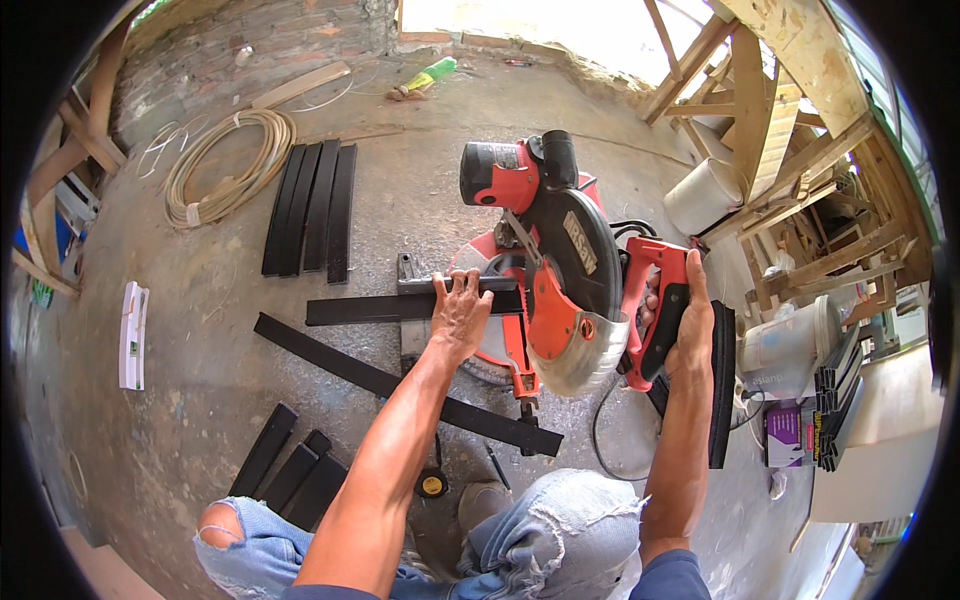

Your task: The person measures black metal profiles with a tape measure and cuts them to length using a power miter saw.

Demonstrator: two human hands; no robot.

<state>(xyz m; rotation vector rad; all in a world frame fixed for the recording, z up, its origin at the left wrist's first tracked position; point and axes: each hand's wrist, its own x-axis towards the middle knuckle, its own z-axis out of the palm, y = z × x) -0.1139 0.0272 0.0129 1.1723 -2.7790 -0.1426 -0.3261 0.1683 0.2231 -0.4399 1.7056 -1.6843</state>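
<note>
Concrete floor (pixel 200 330) with a hose coil (pixel 228 165), a stack of black strips (pixel 312 205) and a long black strip (pixel 400 385) lying loose. The left hand (pixel 462 310) presses flat, fingers spread, on a black strip (pixel 385 308) laid across the red mitre saw (pixel 550 270). The right hand (pixel 685 320) is closed around the saw's handle (pixel 655 300).

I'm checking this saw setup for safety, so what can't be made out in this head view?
- Saw blade teeth: covered by the clear guard.
- Where the black strip meets the blade: hidden behind the left hand and the saw head.
- Right hand fingers on the trigger: wrapped behind the red handle.
- Small yellow-and-black thing by the knee: too small.
</note>
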